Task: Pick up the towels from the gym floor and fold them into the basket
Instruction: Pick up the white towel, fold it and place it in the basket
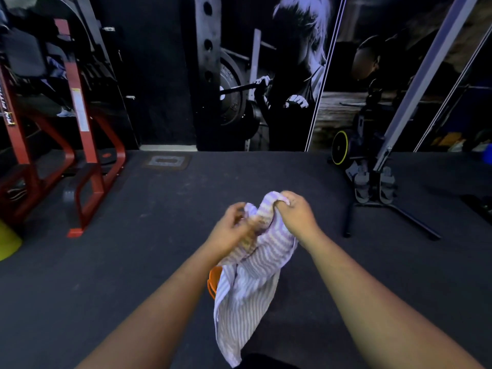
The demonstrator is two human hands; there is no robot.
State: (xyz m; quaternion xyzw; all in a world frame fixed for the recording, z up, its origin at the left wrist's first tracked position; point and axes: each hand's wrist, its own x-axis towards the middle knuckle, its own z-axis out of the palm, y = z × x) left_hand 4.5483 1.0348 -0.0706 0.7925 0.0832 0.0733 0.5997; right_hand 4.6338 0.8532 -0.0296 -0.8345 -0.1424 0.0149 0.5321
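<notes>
A white towel with purple stripes (247, 288) hangs in front of me above the dark gym floor. My right hand (295, 214) grips its bunched top edge. My left hand (231, 227) holds the cloth just to the left, its fingers curled into the folds. The towel's loose end drops down toward the bottom of the view. Behind the towel, an orange basket (213, 282) shows only as a sliver of rim; the rest of it is hidden by the cloth.
A red weight-machine frame (80, 161) stands at the left with a yellow-green object (8, 243) by the left edge. A black exercise machine with a yellow-rimmed wheel (370, 166) stands at the right, its floor legs (415, 222) spreading out. A mural wall closes the back.
</notes>
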